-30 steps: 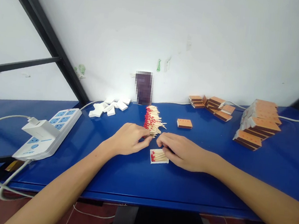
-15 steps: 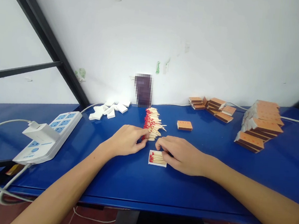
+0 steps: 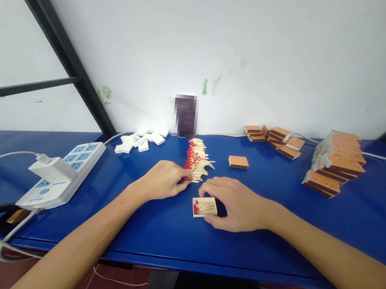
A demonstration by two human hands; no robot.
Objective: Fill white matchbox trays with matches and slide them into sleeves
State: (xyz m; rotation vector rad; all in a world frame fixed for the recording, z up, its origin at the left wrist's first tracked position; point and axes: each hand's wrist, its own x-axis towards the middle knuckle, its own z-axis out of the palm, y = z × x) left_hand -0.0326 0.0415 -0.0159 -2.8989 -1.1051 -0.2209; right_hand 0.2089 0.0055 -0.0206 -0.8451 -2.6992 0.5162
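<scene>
A small white matchbox tray (image 3: 204, 207) with several red-tipped matches lies on the blue table (image 3: 169, 234). My right hand (image 3: 237, 203) curls round its right side, thumb and fingers gripping it. Behind it is a heap of loose red-tipped matches (image 3: 196, 154). My left hand (image 3: 163, 180) rests at the near end of that heap with its fingertips pinched together on matches there.
A single orange matchbox (image 3: 238, 161) lies right of the heap. More orange boxes (image 3: 276, 137) sit at the back, and a taller stack (image 3: 336, 162) stands at the right. White empty trays (image 3: 140, 140) lie back left. A white power strip (image 3: 62, 172) with cable sits at the left.
My right hand has slid slightly toward me and closed round the tray, turning it a little. My left hand has stayed at the heap's near end.
</scene>
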